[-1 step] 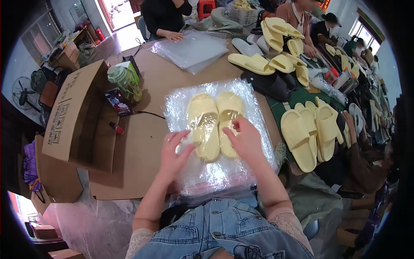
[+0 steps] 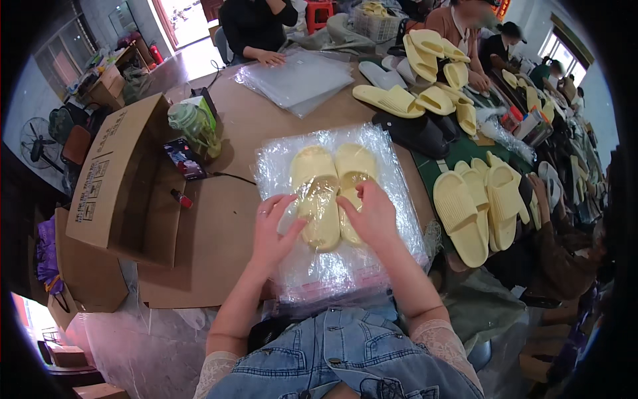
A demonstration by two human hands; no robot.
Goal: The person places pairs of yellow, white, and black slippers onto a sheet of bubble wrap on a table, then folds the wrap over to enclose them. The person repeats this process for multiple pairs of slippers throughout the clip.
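Note:
A pair of pale yellow slide slippers (image 2: 316, 223) lies side by side, toes away from me, on a stack of clear plastic bags (image 2: 279, 159). Shiny film seems to cover the slippers, so they look to be inside the top bag. Beside the left slipper's heel is my left hand (image 2: 271, 229), thumb and fingers apart, nothing gripped. My right hand (image 2: 373, 214) is over the right slipper's edge, its thumb and forefinger spread and holding nothing. Whether the fingertips press on the film, I cannot tell.
At left stand an open cardboard box (image 2: 119, 179), a phone (image 2: 185, 158) and a green bottle (image 2: 193, 123). More clear bags (image 2: 296, 83) lie at the far side by a person's hand (image 2: 271, 57). Yellow slippers (image 2: 462, 216) and black slippers (image 2: 419, 133) crowd the right.
Almost nothing differs. The whole view has shifted very slightly, and both hands keep nearly the same place beside the slippers.

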